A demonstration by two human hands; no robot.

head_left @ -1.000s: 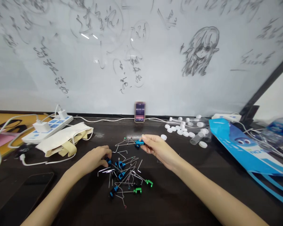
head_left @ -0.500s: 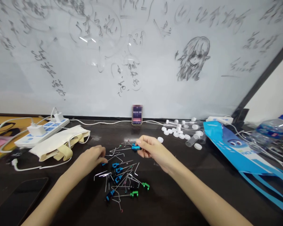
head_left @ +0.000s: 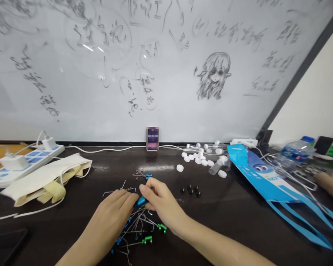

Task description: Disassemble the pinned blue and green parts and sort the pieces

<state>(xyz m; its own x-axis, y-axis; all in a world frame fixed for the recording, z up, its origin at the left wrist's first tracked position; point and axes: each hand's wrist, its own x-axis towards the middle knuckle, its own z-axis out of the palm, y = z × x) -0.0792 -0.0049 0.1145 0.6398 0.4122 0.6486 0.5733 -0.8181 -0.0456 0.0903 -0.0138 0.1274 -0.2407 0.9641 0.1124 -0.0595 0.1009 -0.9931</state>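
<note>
- Pinching a small, shiny blue metal fitting (head_left: 141, 201) between drawn-in thumb and fingers, the right hand (head_left: 163, 206) held it low over the table, in the gap between the two hands.
- The left hand (head_left: 115, 210) was palm down with bent fingers, their ends just beside the fitting; its fingertips were hidden, so how far they were closed, or on what, could not be told.
- Below the hands lay tangled thin silver wires and two bright green metal forked fittings (head_left: 147, 240), with more blue ones partly covered by the left hand.
- Just beyond the right fingers, another blue metal fitting (head_left: 149, 176) lay with its wires.
- To the right sat a few small black parts (head_left: 191, 191), and farther back, round white plastic caps (head_left: 204, 162) near clear tubes (head_left: 216, 167).
- Everything rested on a dark, glossy table (head_left: 224, 214).
</note>
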